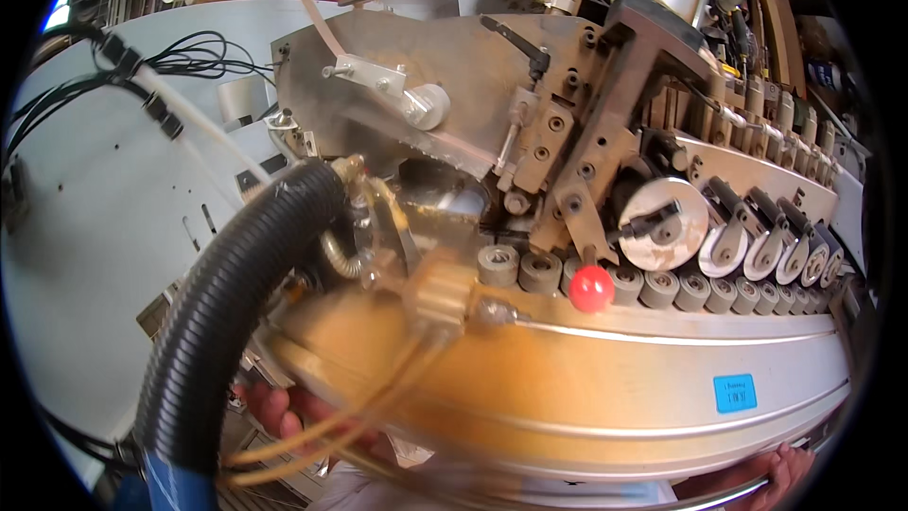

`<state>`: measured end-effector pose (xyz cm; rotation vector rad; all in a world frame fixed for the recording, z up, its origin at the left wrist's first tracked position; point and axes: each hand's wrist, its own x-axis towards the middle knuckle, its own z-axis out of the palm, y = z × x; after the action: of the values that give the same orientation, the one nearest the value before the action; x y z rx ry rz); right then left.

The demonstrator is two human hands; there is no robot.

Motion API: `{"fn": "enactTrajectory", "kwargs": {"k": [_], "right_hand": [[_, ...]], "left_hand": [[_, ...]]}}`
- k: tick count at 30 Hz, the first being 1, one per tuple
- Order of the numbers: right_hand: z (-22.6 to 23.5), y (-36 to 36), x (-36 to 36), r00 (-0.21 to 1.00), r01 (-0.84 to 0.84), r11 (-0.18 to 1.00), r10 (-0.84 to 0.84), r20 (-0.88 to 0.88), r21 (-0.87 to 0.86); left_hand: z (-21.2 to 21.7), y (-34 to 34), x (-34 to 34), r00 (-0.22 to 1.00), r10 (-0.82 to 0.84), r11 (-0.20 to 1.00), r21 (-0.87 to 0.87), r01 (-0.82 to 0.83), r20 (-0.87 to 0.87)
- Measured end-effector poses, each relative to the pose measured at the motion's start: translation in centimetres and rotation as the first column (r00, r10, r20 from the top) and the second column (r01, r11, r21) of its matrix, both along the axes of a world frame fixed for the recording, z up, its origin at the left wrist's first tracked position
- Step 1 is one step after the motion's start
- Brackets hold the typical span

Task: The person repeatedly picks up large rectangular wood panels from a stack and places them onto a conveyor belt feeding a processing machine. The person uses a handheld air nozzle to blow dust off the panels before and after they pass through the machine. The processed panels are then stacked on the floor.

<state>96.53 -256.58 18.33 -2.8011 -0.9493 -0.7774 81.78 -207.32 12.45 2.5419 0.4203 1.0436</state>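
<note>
At the lower left, my left hand shows as a few bent fingers beside a thick black ribbed hose. Thin amber tubes cross in front of it, and the rest is hidden or blurred, so I cannot tell what it holds. My right hand is at the lower right, its fingers curled over a shiny metal bar along the near edge of a machine. Between the hands stretches the machine's long metal beam, with a red ball knob above it.
A row of small grey rollers lines the beam's far side. Behind it stand a large round disc, several smaller wheels and a steel plate. Black cables lie on the pale surface at left. A blue label marks the beam.
</note>
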Motion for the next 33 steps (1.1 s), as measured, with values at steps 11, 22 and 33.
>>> {"fn": "enactTrajectory", "kwargs": {"k": [11, 22, 33], "right_hand": [[-0.6, -2.5, -2.2, 0.996, 0.07, 0.956, -0.053, -0.068, 0.285], [-3.4, -5.0, 0.5, 0.985, -0.136, 0.939, 0.093, 0.148, 0.315], [-11.3, 3.3, -9.7, 0.943, -0.327, 0.76, 0.302, 0.141, 0.562]], "left_hand": [[2.4, -0.9, 1.9, 0.968, -0.249, 0.95, 0.2, 0.24, 0.018], [4.6, -10.3, -9.2, 0.98, -0.194, 0.979, 0.075, 0.19, 0.049], [-17.6, -35.5, -71.6, 0.597, -0.168, 0.647, -0.545, -0.533, -0.784]]}}
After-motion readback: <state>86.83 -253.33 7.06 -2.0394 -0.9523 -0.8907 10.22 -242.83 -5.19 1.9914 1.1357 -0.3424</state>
